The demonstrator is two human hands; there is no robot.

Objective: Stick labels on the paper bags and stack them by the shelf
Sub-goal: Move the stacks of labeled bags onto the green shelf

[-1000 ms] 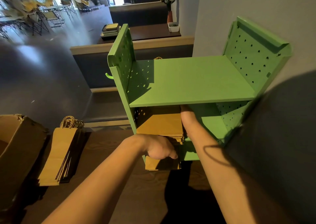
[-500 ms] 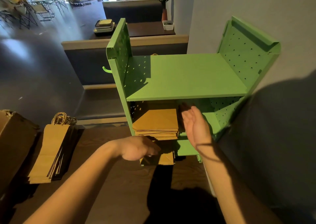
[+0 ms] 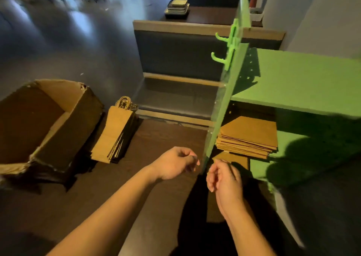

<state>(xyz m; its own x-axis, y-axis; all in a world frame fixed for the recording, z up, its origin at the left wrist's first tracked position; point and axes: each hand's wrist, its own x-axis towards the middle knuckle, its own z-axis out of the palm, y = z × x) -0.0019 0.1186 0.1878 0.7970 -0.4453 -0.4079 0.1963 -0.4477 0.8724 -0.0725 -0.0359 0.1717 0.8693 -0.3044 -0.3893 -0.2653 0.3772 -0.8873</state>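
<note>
A stack of flat brown paper bags (image 3: 249,136) lies on the lower level of the green pegboard shelf (image 3: 297,81). Another bundle of brown bags with twisted handles (image 3: 115,130) lies on the dark wooden floor to the left. My left hand (image 3: 173,163) hovers in front of the shelf's side panel with loosely curled fingers and holds nothing. My right hand (image 3: 224,179) is beside it, just below the stack, fingers relaxed and empty. Neither hand touches the bags.
An open, torn cardboard box (image 3: 45,122) sits at the left next to the handled bags. Behind the shelf runs a dark bench seat (image 3: 175,60) with a table carrying stacked trays (image 3: 176,7). Green hooks (image 3: 224,48) stick out of the shelf's side.
Both hands have pulled back out of the shelf and away from the bag stack. The view has swung left, bringing the cardboard box and handled bags closer to centre.
</note>
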